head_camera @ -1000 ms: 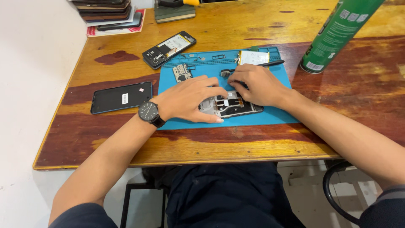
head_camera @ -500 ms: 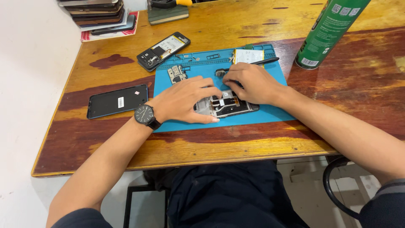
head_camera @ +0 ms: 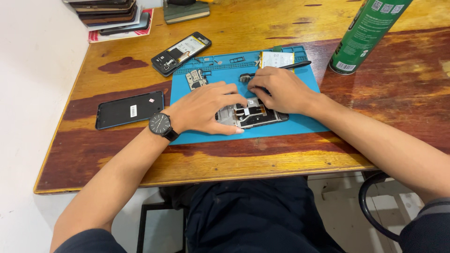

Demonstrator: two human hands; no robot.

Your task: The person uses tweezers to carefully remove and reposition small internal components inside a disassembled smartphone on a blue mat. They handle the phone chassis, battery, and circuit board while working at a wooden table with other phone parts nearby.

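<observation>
Wooden counter [head_camera: 262,159], head view: since a second ago our hands barely moved. Left hand [head_camera: 206,108] flat, pinning the opened phone [head_camera: 251,115] on the blue mat [head_camera: 300,124]; right hand [head_camera: 280,89] pinching at its top edge. Green spray can [head_camera: 363,35] with white label patches stands far right.

Phone repair workshop — blue repair mat [head_camera: 300,126]

Our left hand [head_camera: 206,108] lies palm down, fingers spread and curled, thumb stretched low; its forearm runs in from the lower left. Just right of it, fingertips nearly meeting, our right hand [head_camera: 280,89] arches, fingers bent downward, forearm from the right.
</observation>
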